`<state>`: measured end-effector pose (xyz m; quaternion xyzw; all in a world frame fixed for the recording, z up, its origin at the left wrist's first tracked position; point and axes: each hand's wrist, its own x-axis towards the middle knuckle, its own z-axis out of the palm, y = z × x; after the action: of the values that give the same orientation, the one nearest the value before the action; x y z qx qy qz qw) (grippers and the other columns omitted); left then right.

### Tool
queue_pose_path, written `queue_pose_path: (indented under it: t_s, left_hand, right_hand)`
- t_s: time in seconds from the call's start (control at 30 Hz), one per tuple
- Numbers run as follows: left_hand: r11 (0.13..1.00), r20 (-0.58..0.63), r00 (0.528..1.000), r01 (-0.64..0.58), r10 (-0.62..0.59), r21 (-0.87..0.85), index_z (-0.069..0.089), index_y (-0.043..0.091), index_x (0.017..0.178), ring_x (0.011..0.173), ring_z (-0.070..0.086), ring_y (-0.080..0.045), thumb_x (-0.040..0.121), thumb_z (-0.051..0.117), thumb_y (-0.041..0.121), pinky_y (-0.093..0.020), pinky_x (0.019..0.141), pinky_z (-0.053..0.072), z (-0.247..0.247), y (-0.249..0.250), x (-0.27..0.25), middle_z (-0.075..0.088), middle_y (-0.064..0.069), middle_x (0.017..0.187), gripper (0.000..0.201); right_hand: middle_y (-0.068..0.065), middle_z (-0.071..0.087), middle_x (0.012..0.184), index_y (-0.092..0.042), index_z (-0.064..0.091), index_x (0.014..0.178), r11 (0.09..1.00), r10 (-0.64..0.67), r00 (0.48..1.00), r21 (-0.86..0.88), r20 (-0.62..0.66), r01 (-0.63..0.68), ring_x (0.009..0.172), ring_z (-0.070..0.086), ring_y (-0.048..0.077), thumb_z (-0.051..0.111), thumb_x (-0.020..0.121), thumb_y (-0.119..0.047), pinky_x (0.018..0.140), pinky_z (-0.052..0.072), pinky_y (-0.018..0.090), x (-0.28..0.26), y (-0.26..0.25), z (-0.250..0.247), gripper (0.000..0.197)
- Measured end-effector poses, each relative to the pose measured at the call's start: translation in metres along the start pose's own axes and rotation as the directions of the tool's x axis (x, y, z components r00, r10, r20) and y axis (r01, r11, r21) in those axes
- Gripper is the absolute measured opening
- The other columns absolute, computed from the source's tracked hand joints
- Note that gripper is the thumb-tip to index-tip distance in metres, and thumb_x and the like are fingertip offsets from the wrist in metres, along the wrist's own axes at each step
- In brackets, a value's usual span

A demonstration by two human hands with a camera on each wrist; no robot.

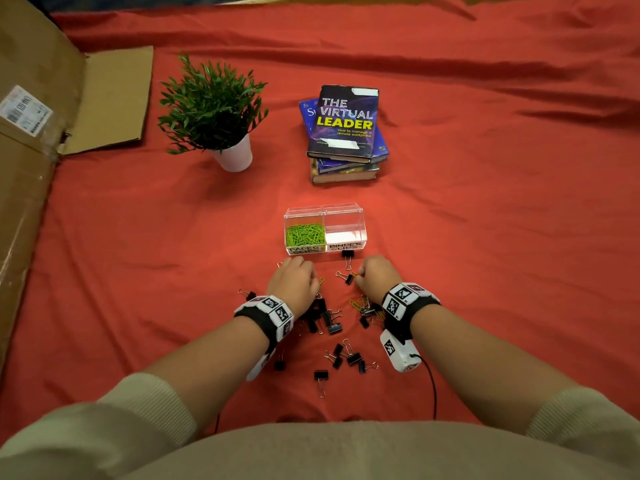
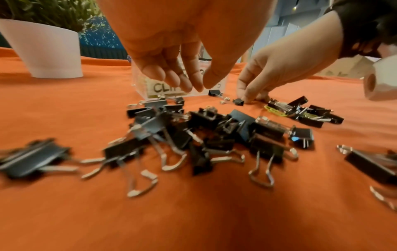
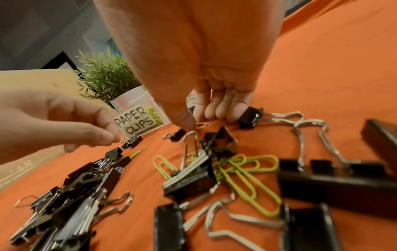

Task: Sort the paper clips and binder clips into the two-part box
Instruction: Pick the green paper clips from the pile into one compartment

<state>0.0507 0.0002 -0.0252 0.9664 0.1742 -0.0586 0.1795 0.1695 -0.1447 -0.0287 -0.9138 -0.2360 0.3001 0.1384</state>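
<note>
Fingers of the left hand [image 1: 294, 278] hang curled together over the red cloth [image 1: 485, 237], thumb near the fingertips; whether they pinch anything I cannot tell. The right hand [image 1: 375, 275] has its fingers [image 3: 223, 108] curled down to the cloth, thumb and forefinger closing on a green paper clip [image 3: 200, 125].

A clear two-part box [image 1: 360, 220] stands just beyond both hands, mid-cloth. Its left part, labelled PAPER CLIPS, holds green paper clips [image 1: 304, 233]; the right part, labelled BINDER CLIPS, looks empty. Black binder clips [image 1: 322, 317] lie scattered between the wrists and toward the near edge, with a few paper clips [image 3: 247, 169] among them. One binder clip [image 1: 347, 255] lies just beside the box front.

Farther back stand a potted plant [image 1: 214, 109] and a book stack [image 1: 346, 133]; cardboard [image 1: 41, 116] lines the left edge.
</note>
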Motion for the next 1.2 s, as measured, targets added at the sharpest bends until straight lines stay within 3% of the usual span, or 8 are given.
queue_pose_path:
  t_s: [0.13, 0.23, 0.33, 0.5, 0.63, 0.77, 0.93, 1.2]
  left_hand:
    - [0.996, 0.059, 0.998, 0.004, -0.009, 0.089, 0.058, 0.012, 0.109, 0.111, 0.046, -0.024, 0.093, 0.051, 0.028, -0.033, 0.098, 0.037, 0.012, 0.013, 0.012, 0.055, -0.005, 0.113, 0.024]
    - [0.990, 0.130, 0.991, -0.019, 0.001, 0.143, 0.056, 0.008, 0.112, 0.113, 0.045, -0.026, 0.094, 0.053, 0.025, -0.034, 0.099, 0.036, 0.015, 0.014, 0.018, 0.055, -0.009, 0.117, 0.025]
    - [0.990, 0.161, 0.987, -0.018, -0.004, 0.137, 0.055, 0.005, 0.112, 0.113, 0.046, -0.027, 0.094, 0.050, 0.023, -0.034, 0.099, 0.036, 0.015, 0.015, 0.021, 0.055, -0.011, 0.118, 0.026]
    - [0.997, 0.174, 0.983, 0.048, -0.058, 0.060, 0.054, 0.003, 0.109, 0.107, 0.049, -0.030, 0.093, 0.043, 0.017, -0.037, 0.093, 0.041, 0.012, 0.020, 0.019, 0.057, -0.014, 0.112, 0.025]
    - [0.950, 0.148, 0.984, 0.140, -0.102, -0.280, 0.049, 0.007, 0.092, 0.076, 0.057, -0.029, 0.091, 0.045, 0.012, -0.035, 0.067, 0.043, -0.003, 0.033, 0.013, 0.060, -0.011, 0.086, 0.007]
    - [0.924, 0.227, 0.973, 0.117, -0.034, -0.364, 0.046, 0.014, 0.100, 0.058, 0.047, -0.014, 0.094, 0.039, 0.012, -0.025, 0.051, 0.035, 0.001, 0.049, 0.009, 0.052, 0.002, 0.073, 0.010]
    - [0.985, 0.313, 0.947, -0.023, 0.075, -0.168, 0.051, 0.009, 0.105, 0.092, 0.056, -0.027, 0.094, 0.049, 0.025, -0.032, 0.076, 0.042, 0.022, 0.064, 0.003, 0.059, -0.010, 0.100, 0.020]
    - [0.990, 0.342, 0.930, -0.137, 0.134, -0.013, 0.054, 0.007, 0.109, 0.108, 0.053, -0.031, 0.094, 0.050, 0.021, -0.038, 0.090, 0.042, 0.031, 0.062, -0.004, 0.056, -0.013, 0.113, 0.020]
  right_hand:
    - [0.009, 0.045, 0.064, -0.014, 0.037, 0.051, 0.999, 0.008, 0.998, -0.049, 0.065, -0.005, 0.067, 0.047, 0.026, 0.059, 0.081, -0.016, 0.061, 0.042, 0.031, 0.001, -0.004, -0.002, 0.037]
    - [0.007, 0.057, 0.078, -0.013, 0.054, 0.075, 0.999, 0.008, 0.995, 0.033, 0.096, -0.011, 0.077, 0.057, 0.025, 0.055, 0.084, -0.010, 0.070, 0.048, 0.032, 0.000, 0.003, -0.007, 0.010]
    - [-0.005, 0.056, 0.076, -0.017, 0.058, 0.096, 0.957, -0.022, 0.990, 0.291, 0.142, -0.020, 0.067, 0.054, 0.013, 0.051, 0.089, -0.006, 0.060, 0.044, 0.022, -0.005, 0.019, -0.019, 0.015]
    - [0.004, 0.056, 0.071, -0.016, 0.058, 0.082, 0.798, 0.028, 0.963, 0.575, 0.267, -0.183, 0.060, 0.051, 0.015, 0.043, 0.093, -0.009, 0.058, 0.044, 0.027, -0.012, 0.039, -0.037, 0.019]
    - [-0.002, 0.057, 0.074, -0.016, 0.056, 0.085, 0.919, -0.032, 0.969, 0.389, 0.244, -0.068, 0.063, 0.051, 0.011, 0.057, 0.089, -0.023, 0.057, 0.043, 0.023, -0.021, 0.040, -0.032, 0.008]
    - [-0.007, 0.053, 0.074, -0.016, 0.055, 0.090, 0.989, -0.122, 0.968, 0.110, 0.217, 0.100, 0.069, 0.051, 0.012, 0.066, 0.084, -0.029, 0.060, 0.039, 0.025, -0.027, 0.035, -0.009, 0.017]
    - [-0.009, 0.054, 0.061, -0.018, 0.057, 0.075, 0.969, -0.098, 0.971, 0.244, 0.217, 0.044, 0.052, 0.047, 0.007, 0.059, 0.088, -0.017, 0.048, 0.035, 0.019, -0.027, 0.036, -0.013, 0.013]
    - [0.006, 0.067, 0.084, -0.013, 0.062, 0.083, 0.937, -0.003, 0.997, 0.348, 0.077, -0.024, 0.067, 0.056, 0.015, 0.058, 0.087, -0.015, 0.064, 0.048, 0.029, -0.010, 0.056, -0.047, 0.006]
